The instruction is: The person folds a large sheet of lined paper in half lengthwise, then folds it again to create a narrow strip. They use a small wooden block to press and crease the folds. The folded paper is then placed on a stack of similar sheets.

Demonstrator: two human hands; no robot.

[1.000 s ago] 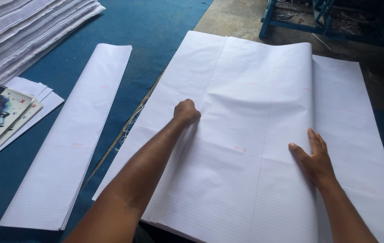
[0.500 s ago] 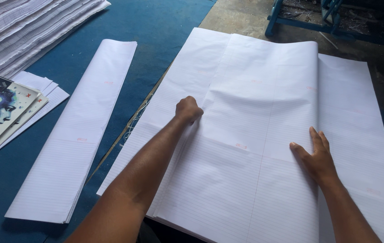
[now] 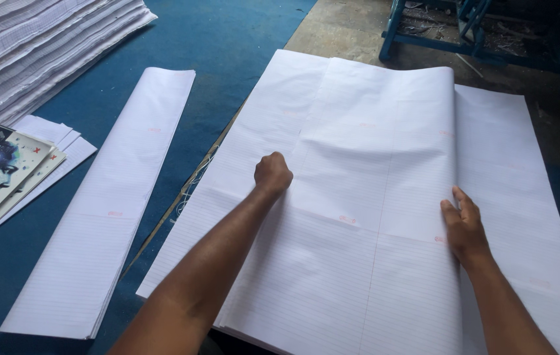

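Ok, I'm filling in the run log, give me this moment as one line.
left hand: fist pressed on big ruled sheet | right hand: flat on sheet's folded edge | folded strip: left, on blue table

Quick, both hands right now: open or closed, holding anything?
Left hand: closed in a fist, pressing on the large ruled paper sheet.
Right hand: open, flat at the folded sheet's edge, gripping nothing.

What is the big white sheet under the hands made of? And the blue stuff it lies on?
The big sheet looks like thin, matte paper: faint ruled lines, and it creases and ripples by the left hand. The right hand rests flat on its edge. The blue surface looks like felt or carpet, dull and slightly fuzzy, though that is hard to tell.
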